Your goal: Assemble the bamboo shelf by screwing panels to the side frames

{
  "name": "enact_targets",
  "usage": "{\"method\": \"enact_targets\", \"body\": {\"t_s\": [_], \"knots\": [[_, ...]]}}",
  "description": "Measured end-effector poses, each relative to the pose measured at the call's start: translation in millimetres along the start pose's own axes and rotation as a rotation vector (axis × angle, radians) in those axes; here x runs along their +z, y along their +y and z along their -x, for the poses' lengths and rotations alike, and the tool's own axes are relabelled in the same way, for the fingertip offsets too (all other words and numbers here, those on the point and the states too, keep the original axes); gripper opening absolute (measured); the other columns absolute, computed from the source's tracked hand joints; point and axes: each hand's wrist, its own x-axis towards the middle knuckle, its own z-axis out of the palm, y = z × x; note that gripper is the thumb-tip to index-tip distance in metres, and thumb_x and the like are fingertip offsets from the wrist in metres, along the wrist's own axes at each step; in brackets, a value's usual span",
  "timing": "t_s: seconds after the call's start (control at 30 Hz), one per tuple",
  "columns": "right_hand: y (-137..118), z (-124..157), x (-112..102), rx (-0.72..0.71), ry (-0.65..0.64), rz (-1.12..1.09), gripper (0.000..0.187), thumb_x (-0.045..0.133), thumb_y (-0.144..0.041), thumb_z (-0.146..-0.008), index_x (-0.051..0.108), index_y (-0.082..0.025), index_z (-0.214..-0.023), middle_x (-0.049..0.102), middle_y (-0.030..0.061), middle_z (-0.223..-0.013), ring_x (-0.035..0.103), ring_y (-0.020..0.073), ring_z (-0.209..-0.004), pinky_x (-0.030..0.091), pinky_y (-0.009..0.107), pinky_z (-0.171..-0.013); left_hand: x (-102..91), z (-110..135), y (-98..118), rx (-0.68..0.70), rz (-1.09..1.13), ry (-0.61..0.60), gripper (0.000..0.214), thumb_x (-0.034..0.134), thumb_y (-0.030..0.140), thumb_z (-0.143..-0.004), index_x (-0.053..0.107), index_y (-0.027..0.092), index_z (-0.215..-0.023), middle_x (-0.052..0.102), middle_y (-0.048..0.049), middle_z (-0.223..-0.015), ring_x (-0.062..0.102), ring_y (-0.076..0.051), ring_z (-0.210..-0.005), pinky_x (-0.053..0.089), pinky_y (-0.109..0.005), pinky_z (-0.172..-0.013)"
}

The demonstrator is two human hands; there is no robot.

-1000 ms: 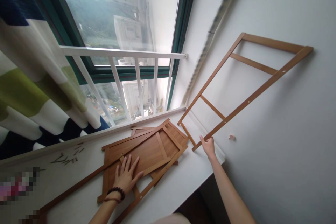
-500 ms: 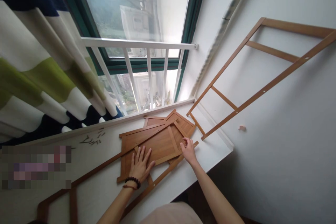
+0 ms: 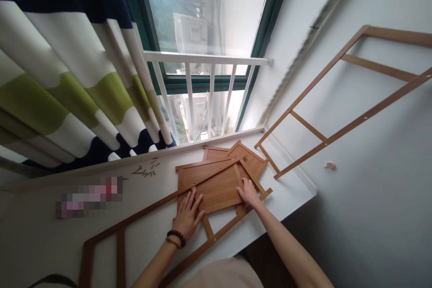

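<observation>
My left hand [image 3: 188, 217] lies with spread fingers at the lower left of a brown wooden panel [image 3: 216, 189], beside a crosspiece of a ladder-like wooden frame [image 3: 145, 214]. This frame lies on the white ledge, and its long rail crosses over the panel. My right hand [image 3: 249, 192] has its fingers curled around the panel's right edge, inside the frame's end; the thumb side is partly hidden. More wooden panels [image 3: 255, 165] lie beneath, sticking out at the back.
A second wooden frame [image 3: 307, 97] leans against the right wall. Several small screws or bolts [image 3: 146, 172] are scattered on the ledge [image 3: 158, 245]. A blurred pinkish item [image 3: 89, 196] lies left. Behind are a striped curtain [image 3: 111, 90] and a white railing [image 3: 209, 58].
My right hand has come down onto the right edge of the panel and closed there. My left hand stays spread near the crosspiece. The whole view has shifted to the left.
</observation>
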Motion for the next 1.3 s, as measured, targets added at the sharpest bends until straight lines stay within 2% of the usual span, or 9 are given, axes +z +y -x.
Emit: {"method": "enact_targets", "body": {"t_s": [0.1, 0.2, 0.3, 0.4, 0.53, 0.7, 0.87, 1.13, 1.3], "knots": [[-2.2, 1.5, -5.2, -0.001, 0.007, 0.025, 0.038, 0.055, -0.028, -0.079, 0.052, -0.010, -0.113, 0.057, 0.0158, -0.105, 0.058, 0.0253, -0.097, 0.043, 0.032, -0.084, 1.4, -1.6, -2.3, 0.016, 0.011, 0.029, 0.052, 0.043, 0.045, -0.087, 0.043, 0.025, -0.134, 0.034, -0.0087, -0.145, 0.030, -0.027, -0.133, 0.032, -0.045, -0.106], [-2.2, -1.3, -18.4, -0.026, 0.069, 0.047, 0.030, 0.051, -0.027, -0.081, 0.055, -0.014, -0.107, 0.055, 0.0128, -0.109, 0.055, 0.0234, -0.103, 0.040, 0.031, -0.090, -1.2, -7.2, -3.1, -0.006, 0.043, 0.049, 0.041, 0.043, 0.042, -0.087, 0.054, 0.027, -0.123, 0.040, -0.0073, -0.140, 0.035, -0.026, -0.128, 0.034, -0.044, -0.104], [6.8, -10.1, -34.7, 0.006, 0.176, 0.071, 0.039, 0.041, -0.028, -0.086, 0.047, -0.016, -0.122, 0.045, 0.0131, -0.126, 0.043, 0.0238, -0.120, 0.032, 0.032, -0.101, -3.5, -13.4, -0.5, -0.082, 0.053, 0.100, 0.033, 0.045, 0.042, -0.085, 0.063, 0.022, -0.105, 0.043, -0.0098, -0.132, 0.039, -0.027, -0.123, 0.033, -0.045, -0.105], [28.1, -22.4, -47.8, 0.133, 0.217, 0.092, 0.056, 0.038, -0.035, -0.087, 0.032, -0.008, -0.135, 0.035, 0.0202, -0.136, 0.036, 0.0308, -0.126, 0.030, 0.040, -0.102, -3.1, -14.9, 4.2, -0.151, 0.005, 0.164, 0.034, 0.050, 0.045, -0.080, 0.062, 0.017, -0.095, 0.039, -0.0139, -0.132, 0.035, -0.031, -0.125, 0.024, -0.050, -0.109], [60.3, -39.3, -56.5, 0.264, 0.157, 0.105, 0.066, 0.032, -0.039, -0.089, 0.026, 0.007, -0.136, 0.036, 0.0301, -0.134, 0.036, 0.0353, -0.127, 0.031, 0.044, -0.101, -4.0, -11.0, 7.4, -0.255, -0.065, 0.224, 0.044, 0.048, 0.047, -0.079, 0.057, 0.013, -0.106, 0.027, -0.0173, -0.140, 0.022, -0.034, -0.133, 0.016, -0.052, -0.110], [81.2, -63.9, -62.2, 0.185, 0.077, 0.143, 0.064, 0.034, -0.038, -0.089, 0.025, -0.002, -0.140, 0.026, 0.0188, -0.147, 0.025, 0.0253, -0.136, 0.024, 0.033, -0.108, -13.1, -14.4, 10.5, -0.452, -0.050, 0.238, 0.065, 0.043, 0.052, -0.080, 0.038, 0.011, -0.130, 0.023, -0.0184, -0.140, 0.029, -0.033, -0.128, 0.030, -0.047, -0.105], [89.1, -86.8, -67.3, 0.126, 0.024, 0.192, 0.069, 0.037, -0.041, -0.088, 0.019, -0.004, -0.143, 0.019, 0.0164, -0.150, 0.022, 0.0259, -0.137, 0.021, 0.033, -0.108, -16.9, -20.4, 11.0, -0.782, 0.012, 0.200, 0.077, 0.048, 0.058, -0.073, 0.033, 0.013, -0.133, 0.032, -0.0175, -0.127, 0.040, -0.035, -0.116, 0.039, -0.050, -0.095], [75.2, -95.7, -63.1, 0.170, 0.066, 0.287, 0.076, 0.038, -0.053, -0.085, 0.022, -0.003, -0.141, 0.028, 0.0253, -0.140, 0.034, 0.0375, -0.126, 0.029, 0.043, -0.100, -19.7, -13.3, -12.1, -0.814, 0.315, 0.112, 0.081, 0.051, 0.045, -0.067, 0.028, 0.005, -0.133, 0.047, -0.0149, -0.111, 0.048, -0.030, -0.107, 0.038, -0.045, -0.100], [72.1, -83.6, -65.8, 0.193, -0.008, 0.317, 0.066, 0.037, -0.055, -0.086, 0.044, -0.001, -0.124, 0.043, 0.0289, -0.126, 0.041, 0.0397, -0.121, 0.029, 0.047, -0.098, -28.4, -8.6, -16.4, -0.852, 0.302, 0.114, 0.079, 0.053, 0.045, -0.064, 0.031, 0.007, -0.131, 0.052, -0.0142, -0.106, 0.051, -0.030, -0.105, 0.040, -0.046, -0.097]]}}
